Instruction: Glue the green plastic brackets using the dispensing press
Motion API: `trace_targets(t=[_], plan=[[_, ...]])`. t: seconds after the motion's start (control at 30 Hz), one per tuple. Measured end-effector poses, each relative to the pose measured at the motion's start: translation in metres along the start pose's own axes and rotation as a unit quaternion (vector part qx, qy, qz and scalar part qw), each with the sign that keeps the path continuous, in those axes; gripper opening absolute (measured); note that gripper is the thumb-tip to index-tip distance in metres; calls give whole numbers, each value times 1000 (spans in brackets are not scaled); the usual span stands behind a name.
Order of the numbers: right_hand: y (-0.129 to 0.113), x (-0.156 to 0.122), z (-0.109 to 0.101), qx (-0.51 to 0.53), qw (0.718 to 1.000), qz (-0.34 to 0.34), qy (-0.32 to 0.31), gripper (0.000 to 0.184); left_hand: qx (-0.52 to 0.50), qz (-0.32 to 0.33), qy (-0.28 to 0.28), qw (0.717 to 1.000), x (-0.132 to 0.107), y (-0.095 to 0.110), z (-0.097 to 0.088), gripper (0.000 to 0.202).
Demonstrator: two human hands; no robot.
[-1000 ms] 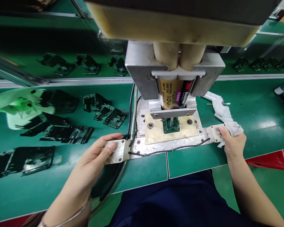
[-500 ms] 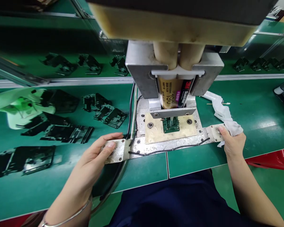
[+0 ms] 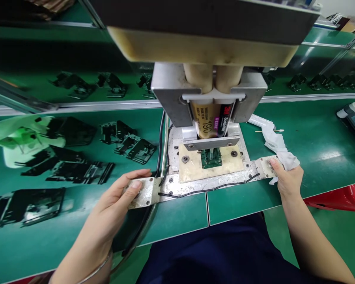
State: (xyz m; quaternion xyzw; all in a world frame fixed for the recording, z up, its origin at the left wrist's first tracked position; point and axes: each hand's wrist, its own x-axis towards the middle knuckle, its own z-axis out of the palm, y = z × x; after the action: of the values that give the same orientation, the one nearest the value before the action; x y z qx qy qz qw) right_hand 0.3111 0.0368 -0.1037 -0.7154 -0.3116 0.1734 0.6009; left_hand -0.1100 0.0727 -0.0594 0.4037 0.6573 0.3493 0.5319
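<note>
Black parts (image 3: 77,169) are spread across the worktop (image 3: 313,150) at left. The left metal tab (image 3: 142,192) is pressed by the thumb of the left hand (image 3: 118,197), grip wide. At centre, a green part (image 3: 210,157) is seated under the adhesive cartridge (image 3: 211,122). The right metal tab (image 3: 266,166) is thumbed by the right hand (image 3: 288,181), grip closed on a white cloth (image 3: 279,148).

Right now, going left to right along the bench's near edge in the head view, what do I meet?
black plastic part → left hand → left metal tab → green part in the fixture → right metal tab → right hand, holding white cloth → red object
</note>
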Motion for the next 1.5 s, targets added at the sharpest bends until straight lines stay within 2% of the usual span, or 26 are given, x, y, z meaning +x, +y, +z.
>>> trace_targets(t=[0.13,0.33,0.9,1.03,1.13,1.2,1.27,1.33,1.4,1.5], plan=[[-2,-1,1,-7,1000,-5,3,49,1,-13,4,1000,-1,4,1,78],[-2,0,1,-23,1000,-20,3,47,0,-1,5,1000,0,2,0,74],[4,-1,-1,-18,1000,4,-1,51,31,28,-18,999,6,-8,-7,64],[3,-1,0,-12,1000,5,-6,51,37,41,-15,998,3,-3,-5,64],[1,-1,-1,-25,1000,5,-3,51,85,42,-21,995,-4,6,-3,56],[1,-1,-1,-33,999,1,-5,51,174,70,4,982,-10,16,-1,50],[1,-1,-1,-34,999,-3,-10,51,280,158,59,945,-16,29,3,45],[1,-1,-1,-31,999,-2,-13,53,334,252,78,905,-17,44,13,42],[1,-1,-1,-25,1000,2,-8,54,335,293,28,895,-14,59,30,51],[2,0,-1,-28,1000,8,3,56,320,270,-98,903,2,77,64,87]])
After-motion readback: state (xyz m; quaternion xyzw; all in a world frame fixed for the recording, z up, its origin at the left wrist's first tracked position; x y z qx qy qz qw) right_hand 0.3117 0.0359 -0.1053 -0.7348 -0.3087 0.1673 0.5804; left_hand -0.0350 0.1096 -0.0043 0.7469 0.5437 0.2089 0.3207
